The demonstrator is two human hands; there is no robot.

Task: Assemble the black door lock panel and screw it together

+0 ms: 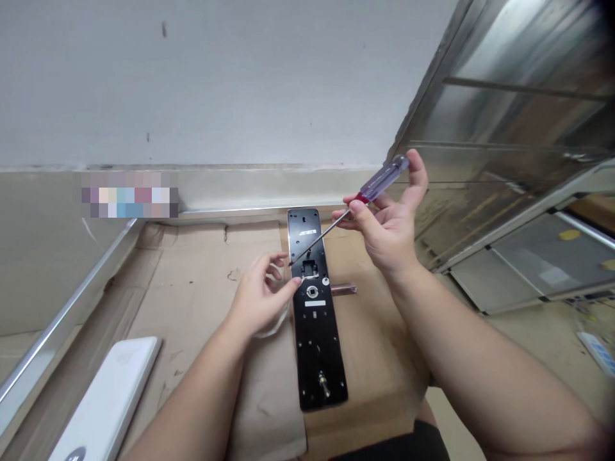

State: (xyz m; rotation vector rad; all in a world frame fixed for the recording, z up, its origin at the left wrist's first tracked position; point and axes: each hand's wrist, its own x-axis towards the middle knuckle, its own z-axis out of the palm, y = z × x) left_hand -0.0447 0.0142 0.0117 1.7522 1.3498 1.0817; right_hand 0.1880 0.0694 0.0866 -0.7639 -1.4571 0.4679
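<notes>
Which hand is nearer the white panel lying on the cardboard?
Left. The left hand is beyond the white panel, beside the black lock plate. The right hand, holding a purple-handled screwdriver, is farther away, past the plate.

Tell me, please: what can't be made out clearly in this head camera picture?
Head view:
Tip of the purple-handled screwdriver: too small and blurred to show its type.
Whether the left hand holds anything: its own fingers hide this.
Printing on the black lock plate: too small to read.
White panel: cut off by the lower edge.
Blue-and-white item: cut off by the right edge.
</notes>
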